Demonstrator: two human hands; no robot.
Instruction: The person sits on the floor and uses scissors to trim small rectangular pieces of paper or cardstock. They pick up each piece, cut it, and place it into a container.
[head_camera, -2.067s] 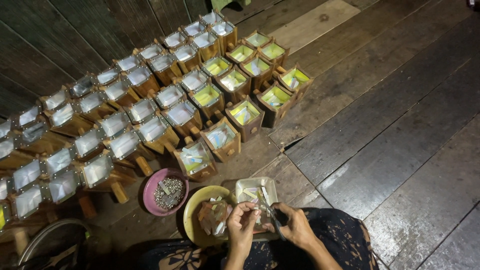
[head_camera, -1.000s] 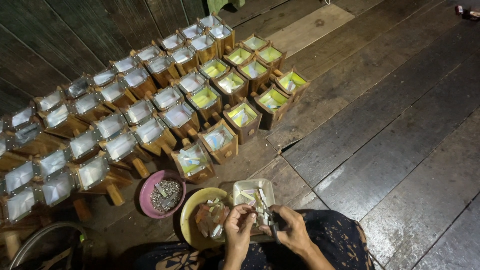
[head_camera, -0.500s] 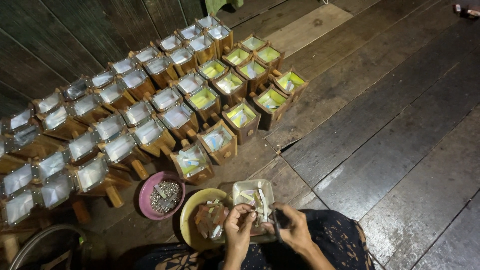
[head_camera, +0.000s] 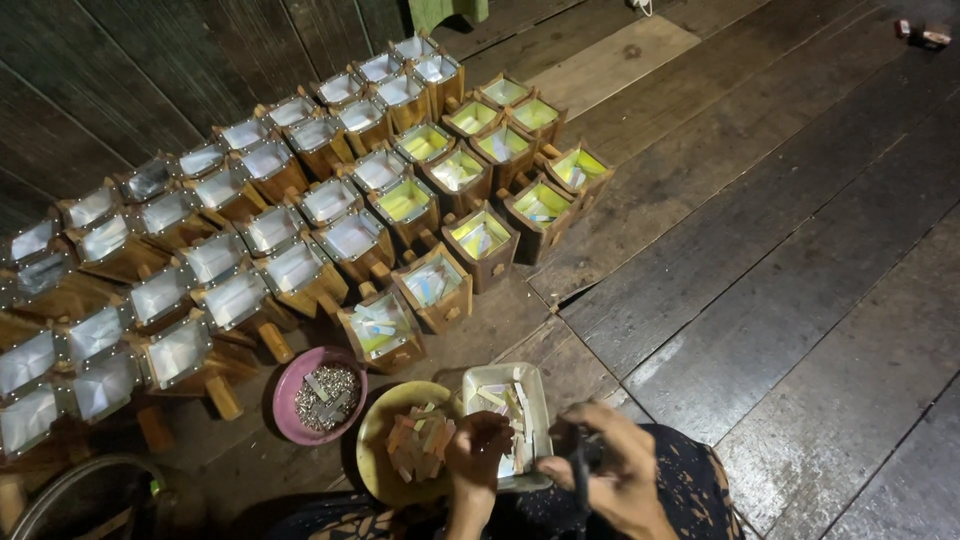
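A small dark tool (head_camera: 580, 470) is gripped in the right hand (head_camera: 615, 470) at the bottom edge of the view, over the near right corner of a pale rectangular tray (head_camera: 535, 400) that lies on the wooden floor (head_camera: 800, 300). The right hand is closed around the tool, its fingers curled in. The left hand (head_camera: 478, 450) is pinched shut just beside it, above the tray's near edge; what is held between its fingertips cannot be told. The two hands are nearly touching.

Pale strips are seen lying loose in the tray. Just left of it, a yellow bowl (head_camera: 372, 435) filled with small brownish wooden pieces is set, and further left a pink bowl (head_camera: 290, 385) of small metal bits.

Beyond the bowls, many small wooden boxes (head_camera: 435, 290) with funnel-shaped open tops are ranged in diagonal rows up to a dark plank wall (head_camera: 120, 80). The boxes on the right are lined yellow-green; those on the left show white linings.

A dark patterned garment (head_camera: 690, 490) is seen under the right hand.
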